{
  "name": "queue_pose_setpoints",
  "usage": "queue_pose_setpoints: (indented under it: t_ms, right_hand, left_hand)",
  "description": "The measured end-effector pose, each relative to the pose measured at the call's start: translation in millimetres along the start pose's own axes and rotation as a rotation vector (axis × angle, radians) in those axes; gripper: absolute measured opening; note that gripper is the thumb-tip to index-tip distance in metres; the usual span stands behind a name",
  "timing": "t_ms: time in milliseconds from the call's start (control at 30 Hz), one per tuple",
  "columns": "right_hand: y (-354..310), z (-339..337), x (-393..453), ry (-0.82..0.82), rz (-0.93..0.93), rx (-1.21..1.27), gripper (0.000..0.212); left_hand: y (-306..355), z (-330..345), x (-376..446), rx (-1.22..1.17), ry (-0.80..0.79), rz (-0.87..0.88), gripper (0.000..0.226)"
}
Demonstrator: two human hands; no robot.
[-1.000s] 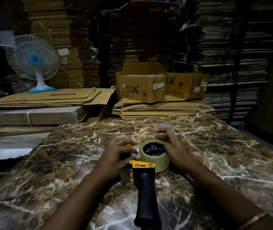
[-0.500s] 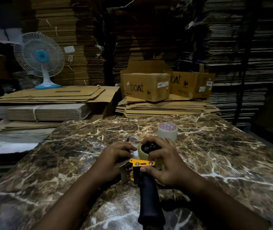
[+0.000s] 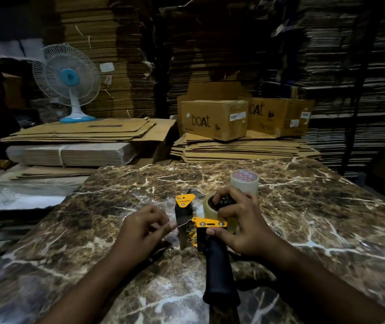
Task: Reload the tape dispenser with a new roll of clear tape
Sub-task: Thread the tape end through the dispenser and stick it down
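The right hand [image 3: 245, 226] gripped the tape dispenser [image 3: 206, 232] and its roll [image 3: 210, 208], while the left hand [image 3: 140, 230] pinched the tape end with its fingers [image 3: 163, 228].

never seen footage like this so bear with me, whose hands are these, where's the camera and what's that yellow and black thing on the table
The camera sits on a person's head, looking down at their own two bare hands; no robot is involved. The yellow and black thing is a tape dispenser lying on a marble table. The right hand grips it, fingers on the tape roll mounted on it. The left hand pinches something near the blade, probably the clear tape's end, though it is hard to see. A second roll stands behind. Cardboard boxes and a fan sit beyond.
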State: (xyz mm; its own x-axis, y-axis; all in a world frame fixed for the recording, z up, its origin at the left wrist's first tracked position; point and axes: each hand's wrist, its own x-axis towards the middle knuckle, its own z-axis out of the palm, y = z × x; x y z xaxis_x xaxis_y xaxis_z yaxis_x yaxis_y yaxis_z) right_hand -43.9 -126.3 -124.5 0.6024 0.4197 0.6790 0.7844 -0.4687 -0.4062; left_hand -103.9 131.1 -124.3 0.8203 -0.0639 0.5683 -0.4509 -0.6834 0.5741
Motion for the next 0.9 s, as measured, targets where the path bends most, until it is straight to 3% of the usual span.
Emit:
queue_pose_setpoints:
  t_ms: [100,200,400,600,900]
  right_hand:
    - [-1,-2,0,-0.012,0.020,0.023,0.040]
    - [-3,-2,1,-0.031,0.043,0.033,0.038]
    - [-3,-2,0,-0.033,0.049,0.030,0.037]
    - [-3,-3,1,-0.039,0.046,-0.010,0.040]
    - [-5,-4,1,-0.038,0.053,-0.013,0.037]
  left_hand:
    - [2,1,-7,-0.077,-0.078,-0.126,0.016]
    - [1,2,-8,-0.142,-0.009,-0.138,0.009]
    - [1,0,-9,-0.171,-0.022,0.022,0.023]
    - [-5,-6,-4,-0.146,-0.107,0.094,0.014]
    - [-19,-15,-8,-0.153,-0.255,-0.073,0.025]
